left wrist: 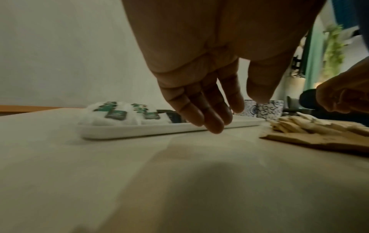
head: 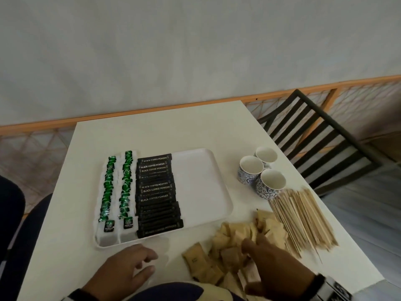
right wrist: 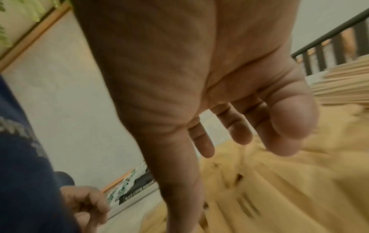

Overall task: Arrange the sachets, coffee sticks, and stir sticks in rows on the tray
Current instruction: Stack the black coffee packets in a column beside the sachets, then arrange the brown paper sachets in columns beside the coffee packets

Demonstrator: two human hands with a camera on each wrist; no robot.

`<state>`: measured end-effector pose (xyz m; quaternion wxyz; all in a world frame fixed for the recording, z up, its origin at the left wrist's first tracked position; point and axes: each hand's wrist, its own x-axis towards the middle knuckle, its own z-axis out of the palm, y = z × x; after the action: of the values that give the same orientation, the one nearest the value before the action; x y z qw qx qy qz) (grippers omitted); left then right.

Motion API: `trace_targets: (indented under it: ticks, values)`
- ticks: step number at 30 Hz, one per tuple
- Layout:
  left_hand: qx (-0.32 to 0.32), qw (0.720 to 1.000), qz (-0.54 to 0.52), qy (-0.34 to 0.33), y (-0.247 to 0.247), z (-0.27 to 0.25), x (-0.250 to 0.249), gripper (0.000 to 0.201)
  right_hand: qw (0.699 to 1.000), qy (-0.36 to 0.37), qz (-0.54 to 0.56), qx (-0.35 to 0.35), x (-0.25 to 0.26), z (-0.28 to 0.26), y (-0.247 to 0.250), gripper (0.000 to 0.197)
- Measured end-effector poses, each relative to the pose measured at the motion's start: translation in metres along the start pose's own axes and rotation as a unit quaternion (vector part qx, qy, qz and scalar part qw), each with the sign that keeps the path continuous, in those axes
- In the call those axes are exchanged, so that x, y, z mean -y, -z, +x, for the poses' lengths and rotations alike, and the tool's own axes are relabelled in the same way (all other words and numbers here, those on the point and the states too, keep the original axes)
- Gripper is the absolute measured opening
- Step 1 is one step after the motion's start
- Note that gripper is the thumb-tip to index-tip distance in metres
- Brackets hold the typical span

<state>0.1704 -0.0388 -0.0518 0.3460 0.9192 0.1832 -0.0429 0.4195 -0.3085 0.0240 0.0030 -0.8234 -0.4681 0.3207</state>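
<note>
Already half filled, the tray point(head: 201, 170) held two rows of green tea sachets point(head: 117, 190) along its left side and a row of black coffee sticks point(head: 157, 194) beside them, while its right half lay bare, as I watched from the remote station. My right hand point(head: 280, 268) hovered over the loose heap of brown sachets point(head: 227, 237) on the table point(head: 152, 131) just right of the tray's near corner, fingers spread and relaxed, gripping nothing that I could see; the wrist view was too blurred to say whether a fingertip touched paper. My left hand point(head: 128, 268) hung just above the table in front of the tray's near rim, fingers loosely curled and empty. Stir sticks point(head: 303, 220) lay fanned beyond the brown heap, next to three patterned cups point(head: 260, 170). I judged the brown sachets to be light, thin and soft, likely to slide and to bend under a hard pinch, so best taken by a short edge between thumb and forefinger, a few at a time. I judged the stir sticks to be stiff but slender and prone to roll, best gathered as a bundle near the middle.
</note>
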Motion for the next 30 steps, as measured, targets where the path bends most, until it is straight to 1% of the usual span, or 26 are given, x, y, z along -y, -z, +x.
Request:
trace_targets:
  ticks: [2,4,5,6,7,8,9,10,11,12,15,16,17,20,22,24,26,28,30]
  values:
    - [0.061,0.997,0.029,-0.021,0.000,0.012,-0.016,0.040,1.000,-0.018,-0.002,-0.019,-0.007,-0.011,-0.019,0.072]
    - [0.119,0.990,0.059,-0.044,-0.002,0.027,-0.038,0.040,0.996,-0.019,-0.054,-0.067,-0.014,-0.014,-0.041,0.058]
    - [0.135,0.986,0.076,-0.053,-0.004,0.034,-0.048,0.046,0.994,-0.007,-0.064,-0.088,-0.015,-0.015,-0.050,0.048]
    - [0.146,0.984,0.091,-0.057,-0.008,0.041,-0.057,0.059,0.993,0.003,-0.055,-0.102,-0.016,-0.016,-0.058,0.039]
    - [0.151,0.981,0.109,-0.058,-0.013,0.047,-0.065,0.077,0.994,0.015,-0.031,-0.101,-0.016,-0.017,-0.065,0.032]
    - [0.156,0.977,0.135,-0.055,-0.018,0.052,-0.072,0.096,0.995,0.031,-0.035,-0.083,-0.016,-0.017,-0.070,0.035]
    - [0.158,0.973,0.160,-0.053,-0.024,0.056,-0.077,0.109,0.998,0.032,-0.041,-0.039,-0.014,-0.017,-0.070,0.046]
    - [0.158,0.970,0.180,-0.051,-0.029,0.059,-0.083,0.117,0.998,0.039,-0.045,-0.009,-0.017,-0.017,-0.077,0.054]
    - [0.158,0.967,0.196,-0.047,-0.033,0.062,-0.090,0.119,0.999,0.032,-0.027,0.013,-0.018,-0.016,-0.077,0.058]
    - [0.158,0.964,0.211,-0.043,-0.038,0.065,-0.096,0.120,0.999,0.028,-0.017,0.012,-0.019,-0.014,-0.081,0.060]
    - [0.161,0.950,0.266,-0.042,-0.049,0.069,-0.110,0.126,0.999,0.033,0.006,-0.037,-0.013,-0.010,-0.085,0.053]
    - [0.154,0.948,0.275,-0.042,-0.052,0.070,-0.112,0.125,0.998,0.038,0.006,-0.053,-0.012,-0.009,-0.086,0.052]
    - [0.140,0.950,0.277,-0.044,-0.054,0.071,-0.112,0.119,0.997,0.041,-0.001,-0.059,-0.011,-0.008,-0.087,0.052]
    - [0.101,0.959,0.258,-0.053,-0.059,0.072,-0.109,0.094,0.995,0.051,-0.013,-0.086,-0.011,-0.004,-0.087,0.052]
    - [0.099,0.961,0.255,-0.053,-0.058,0.072,-0.108,0.079,0.992,0.063,-0.009,-0.105,-0.010,-0.003,-0.085,0.049]
    - [0.098,0.962,0.251,-0.046,-0.055,0.073,-0.105,0.069,0.992,0.070,-0.007,-0.109,-0.008,-0.003,-0.083,0.048]
    - [0.095,0.965,0.242,-0.029,-0.050,0.072,-0.102,0.062,0.992,0.079,0.004,-0.101,-0.007,-0.002,-0.079,0.048]
    - [0.106,0.966,0.234,0.000,-0.044,0.072,-0.100,0.062,0.992,0.091,0.016,-0.090,-0.008,-0.003,-0.076,0.050]
    - [0.117,0.965,0.234,0.020,-0.038,0.069,-0.098,0.061,0.991,0.112,0.001,-0.074,-0.008,-0.003,-0.073,0.055]
